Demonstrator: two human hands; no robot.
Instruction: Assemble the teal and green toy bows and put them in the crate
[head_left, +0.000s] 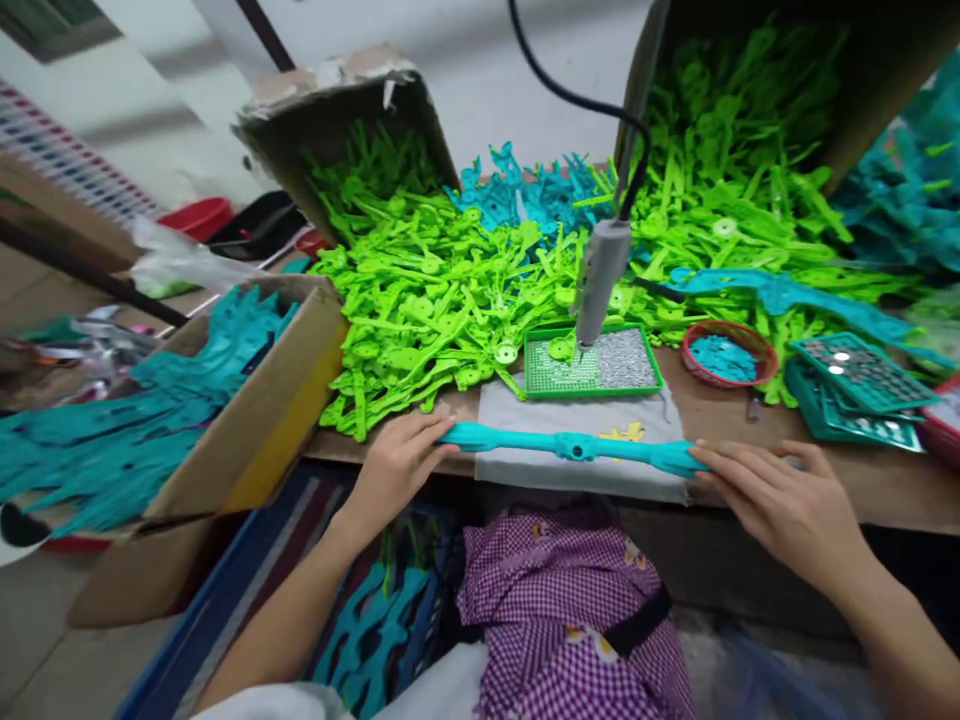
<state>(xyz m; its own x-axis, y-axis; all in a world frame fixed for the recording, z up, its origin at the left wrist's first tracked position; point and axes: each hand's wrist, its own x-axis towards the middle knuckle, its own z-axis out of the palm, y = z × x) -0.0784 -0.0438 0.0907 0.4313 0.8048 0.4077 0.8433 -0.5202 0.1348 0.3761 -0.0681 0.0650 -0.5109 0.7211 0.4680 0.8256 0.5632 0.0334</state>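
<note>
A long teal plastic piece (525, 441) with a small round hub in its middle stretches level between my two hands, over a white cloth (510, 476) at the table's front edge. My left hand (405, 455) pinches its left end, and my right hand (780, 495) pinches its right end. Just behind it sits a green tray (529, 375) with many small silver metal parts and a lime green piece inside. A grey electric screwdriver (602, 280) hangs tip down over that tray on a black cable.
Lime green plastic parts (420, 310) heap across the back, spilling from cardboard boxes. A red basket (769, 375) of teal bits and stacked green trays (847, 400) stand at right. At left is a cardboard box (277, 400) of teal parts; a blue crate (195, 620) sits below.
</note>
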